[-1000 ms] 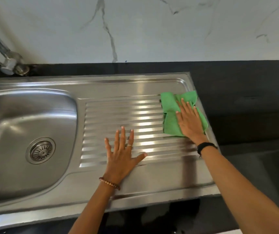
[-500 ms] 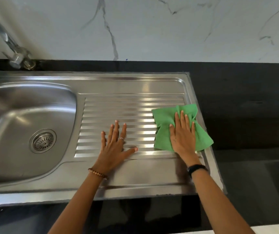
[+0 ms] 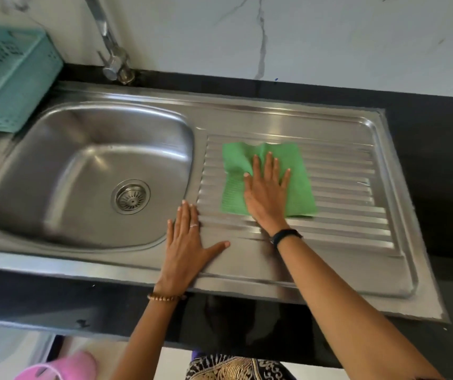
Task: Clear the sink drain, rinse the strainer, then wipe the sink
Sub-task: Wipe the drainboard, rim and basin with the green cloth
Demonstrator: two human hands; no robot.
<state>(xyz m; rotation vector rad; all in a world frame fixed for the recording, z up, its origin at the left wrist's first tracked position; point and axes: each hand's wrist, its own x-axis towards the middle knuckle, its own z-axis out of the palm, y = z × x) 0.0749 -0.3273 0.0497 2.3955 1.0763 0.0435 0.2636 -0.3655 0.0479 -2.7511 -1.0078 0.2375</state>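
While our right hand [image 3: 267, 198] presses flat, fingers straight, on the square green cloth [image 3: 266, 178] mid-frame on the ribbed steel drainboard [image 3: 343, 193], our left hand [image 3: 185, 250] rests flat beside the basin.

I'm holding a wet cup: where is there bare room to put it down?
Bare ribs lie right of the green cloth; a flat strip runs behind it, toward the wall. The basin holds only its strainer. Near the right hand and left hand it is crowded.
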